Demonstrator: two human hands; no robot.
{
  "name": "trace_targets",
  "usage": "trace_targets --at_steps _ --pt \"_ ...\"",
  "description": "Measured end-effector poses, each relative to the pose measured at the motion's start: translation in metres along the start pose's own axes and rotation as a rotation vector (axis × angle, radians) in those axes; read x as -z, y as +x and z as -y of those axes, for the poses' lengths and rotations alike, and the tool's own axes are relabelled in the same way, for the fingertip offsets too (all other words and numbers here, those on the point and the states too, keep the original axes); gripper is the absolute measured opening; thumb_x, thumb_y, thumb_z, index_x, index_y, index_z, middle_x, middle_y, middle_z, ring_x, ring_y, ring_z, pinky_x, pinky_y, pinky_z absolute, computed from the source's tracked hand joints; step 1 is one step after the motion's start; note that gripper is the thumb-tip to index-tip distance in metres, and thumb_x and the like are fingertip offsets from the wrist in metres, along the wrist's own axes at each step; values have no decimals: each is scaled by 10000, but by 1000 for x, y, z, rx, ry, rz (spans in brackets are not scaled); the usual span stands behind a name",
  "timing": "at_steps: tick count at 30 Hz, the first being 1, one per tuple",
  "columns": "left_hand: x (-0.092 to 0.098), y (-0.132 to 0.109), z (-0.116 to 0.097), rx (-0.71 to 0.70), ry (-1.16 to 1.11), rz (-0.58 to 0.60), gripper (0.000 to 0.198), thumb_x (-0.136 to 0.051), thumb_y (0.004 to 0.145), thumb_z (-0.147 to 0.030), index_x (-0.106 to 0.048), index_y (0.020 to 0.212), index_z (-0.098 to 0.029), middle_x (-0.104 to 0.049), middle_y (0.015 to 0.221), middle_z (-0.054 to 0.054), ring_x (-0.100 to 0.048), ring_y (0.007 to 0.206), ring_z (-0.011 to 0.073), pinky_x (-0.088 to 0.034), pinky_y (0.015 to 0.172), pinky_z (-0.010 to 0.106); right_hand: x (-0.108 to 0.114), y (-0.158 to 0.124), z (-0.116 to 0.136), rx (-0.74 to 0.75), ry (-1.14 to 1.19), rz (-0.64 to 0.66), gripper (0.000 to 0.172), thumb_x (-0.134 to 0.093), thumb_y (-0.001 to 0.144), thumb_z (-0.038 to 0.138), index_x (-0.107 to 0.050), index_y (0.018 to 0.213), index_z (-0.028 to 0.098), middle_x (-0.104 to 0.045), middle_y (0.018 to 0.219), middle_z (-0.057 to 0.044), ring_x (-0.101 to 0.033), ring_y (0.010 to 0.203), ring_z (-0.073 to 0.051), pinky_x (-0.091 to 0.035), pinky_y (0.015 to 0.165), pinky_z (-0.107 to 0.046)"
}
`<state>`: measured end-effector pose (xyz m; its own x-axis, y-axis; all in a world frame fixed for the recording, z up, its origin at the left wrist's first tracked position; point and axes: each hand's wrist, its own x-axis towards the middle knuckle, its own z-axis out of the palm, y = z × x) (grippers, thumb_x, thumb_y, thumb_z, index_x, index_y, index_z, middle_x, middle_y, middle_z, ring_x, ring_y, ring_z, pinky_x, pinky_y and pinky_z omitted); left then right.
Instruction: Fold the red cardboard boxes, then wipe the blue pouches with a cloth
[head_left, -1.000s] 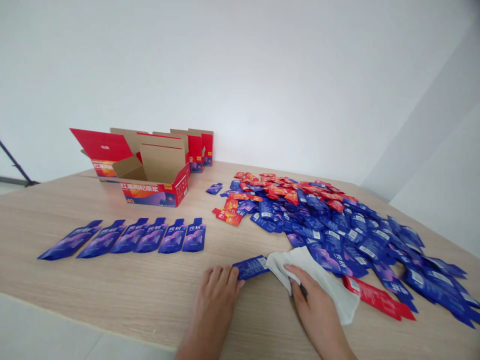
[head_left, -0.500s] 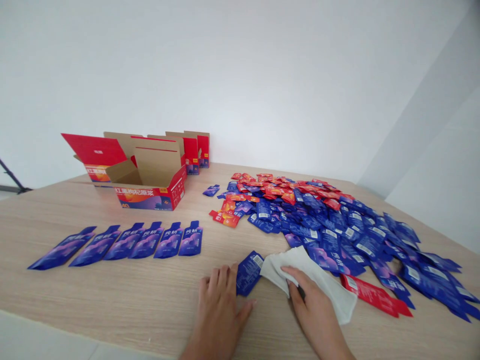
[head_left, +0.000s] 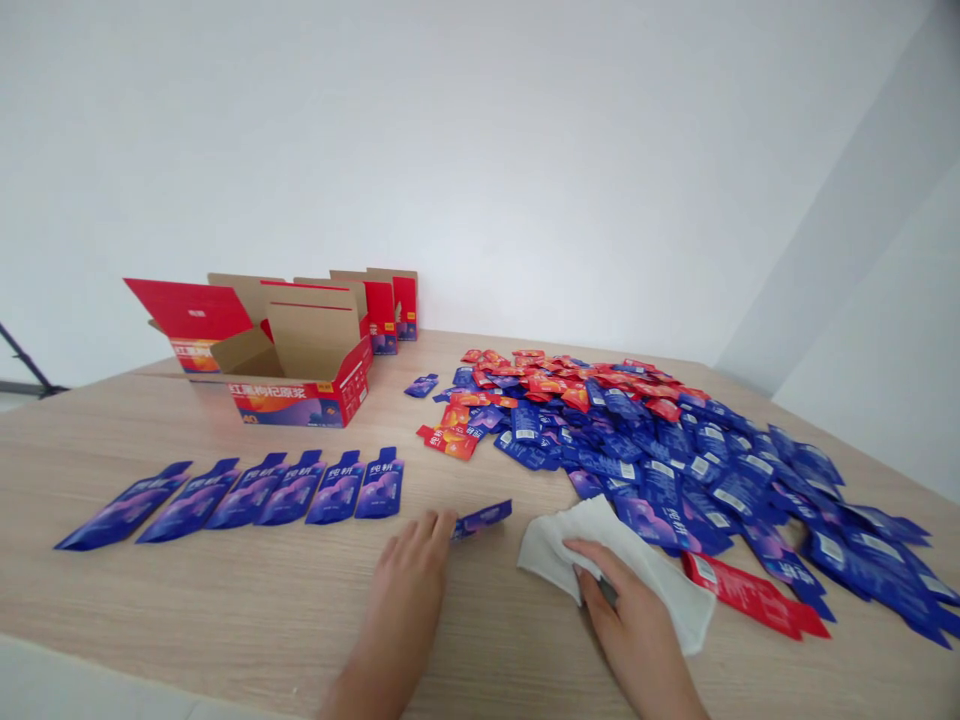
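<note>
My left hand [head_left: 405, 575] lies palm down on the wooden table [head_left: 187, 600], its fingertips on the end of a blue foil sachet [head_left: 484, 518]. Whether it grips the sachet I cannot tell. My right hand [head_left: 619, 600] presses and holds a crumpled white cloth [head_left: 551, 545]. A red sachet [head_left: 750, 597] lies just right of the cloth, at the edge of a large heap of blue and red sachets [head_left: 637, 450]. Several blue sachets [head_left: 300, 490] stand side by side in a neat row left of my left hand.
Open red-and-cardboard cartons [head_left: 300, 400] stand at the far left of the table against the white wall, with more cartons behind them. A lone blue sachet [head_left: 421, 386] lies near the heap. A dark stand leg [head_left: 22, 365] shows beyond the table's left side.
The blue sachet has turned from nearly upright to lying almost flat, and my left hand has moved left to its end. My right hand stays on the cloth.
</note>
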<state>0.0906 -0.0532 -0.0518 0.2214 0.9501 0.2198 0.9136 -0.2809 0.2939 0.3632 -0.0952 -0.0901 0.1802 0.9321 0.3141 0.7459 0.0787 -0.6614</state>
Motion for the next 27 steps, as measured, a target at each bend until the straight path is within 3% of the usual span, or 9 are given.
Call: trace_targets --at_steps 4,8,13,17,21,24,27 --pt "9 17 23 45 -131 -18 376 -256 1078 -192 -621 1166 -218 -742 1103 55 -740 958 165 -549 809 287 -1 0 1 -5 19 -14 402 -491 919 401 -796 1142 264 -793 1228 -53 -739 1162 -279 -571 1052 -444" --pt "9 44 41 -39 -185 -1 387 -273 1051 -184 -656 1092 -225 -736 1106 60 -710 1050 170 -536 940 306 -2 0 1 -8 19 -24 395 -492 917 387 -798 1139 270 -796 1217 -50 -746 1145 -276 -573 1049 -440" --pt "16 67 35 -120 -101 18 398 -376 1002 -131 -730 1119 -270 -717 1093 47 -665 1069 188 -501 973 337 -1 0 1 14 13 -19 395 -492 921 387 -798 1144 272 -795 1219 -47 -747 1145 -275 -582 1041 -442" --pt "13 44 2 9 68 -100 407 -370 1014 -151 -706 1242 -185 -661 1287 159 -568 1214 323 -444 1019 530 -2 0 -1 27 6 -7 394 -481 932 380 -791 1151 275 -794 1223 -42 -746 1156 -270 -586 1038 -431" --pt "-19 6 -30 -19 162 -141 442 -451 1044 -315 -616 1409 -131 -647 1398 178 -557 1291 355 -471 1040 547 -5 -1 -5 21 -6 -18 393 -488 934 388 -789 1161 274 -785 1247 -47 -734 1182 -278 -576 1055 -444" --pt "-45 -6 -33 -97 237 -160 489 -495 1008 -304 -584 1460 -142 -621 1478 156 -560 1347 345 -481 1086 527 -6 -1 -6 15 -5 -18 401 -488 931 391 -788 1169 272 -779 1262 -49 -727 1196 -280 -570 1064 -455" --pt "-56 -3 -22 -161 251 -74 513 -423 992 -166 -570 1483 -182 -580 1539 110 -531 1417 295 -470 1139 477 -5 -1 -6 18 0 -11 405 -481 933 398 -790 1161 270 -779 1261 -53 -729 1191 -280 -568 1066 -458"
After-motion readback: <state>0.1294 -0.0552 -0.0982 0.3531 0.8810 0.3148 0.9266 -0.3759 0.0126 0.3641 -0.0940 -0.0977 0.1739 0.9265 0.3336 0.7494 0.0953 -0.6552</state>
